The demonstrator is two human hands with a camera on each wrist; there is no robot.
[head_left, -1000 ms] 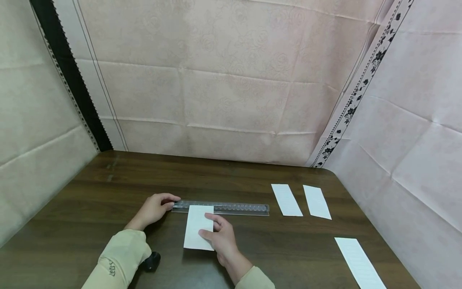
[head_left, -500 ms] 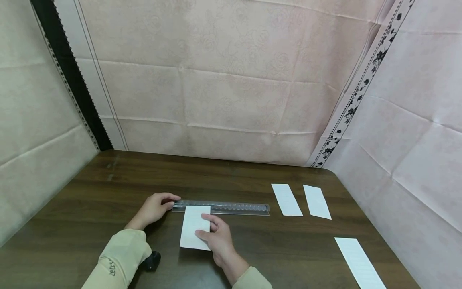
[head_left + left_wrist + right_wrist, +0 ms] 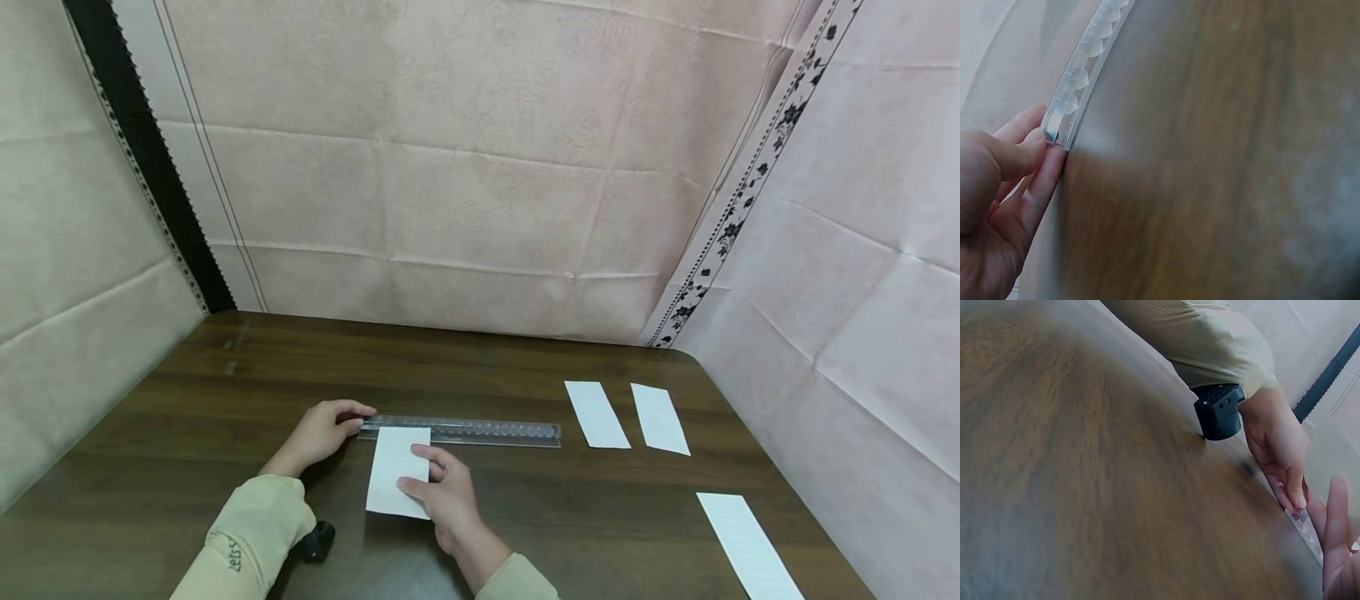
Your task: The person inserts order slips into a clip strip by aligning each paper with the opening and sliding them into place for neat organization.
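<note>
Over on the far left, a black band (image 3: 150, 158) is running down the pale cloth (image 3: 450, 167) behind the wooden table (image 3: 150, 483). Coming in beneath it, a light sleeve (image 3: 251, 533) is reaching over the wood, a small black device (image 3: 318, 542) sitting at its cuff. And here's the left hand (image 3: 322, 433), thumb and fingers pinching the left end of a clear ruler (image 3: 498, 432), which is stretching rightward flat on the table! Next, a white paper (image 3: 392, 472) is covering part of the ruler's left half, its lower end casting a shadow; whether it's touching the ruler, we can't tell. The right hand (image 3: 450, 500) is gripping that paper by its right edge, thumb and index finger lying across its face. Farther right, two white strips (image 3: 597, 415) are lying side by side beyond the ruler's end, and a longer strip (image 3: 748, 546) is resting nearer, at the table's right.
</note>
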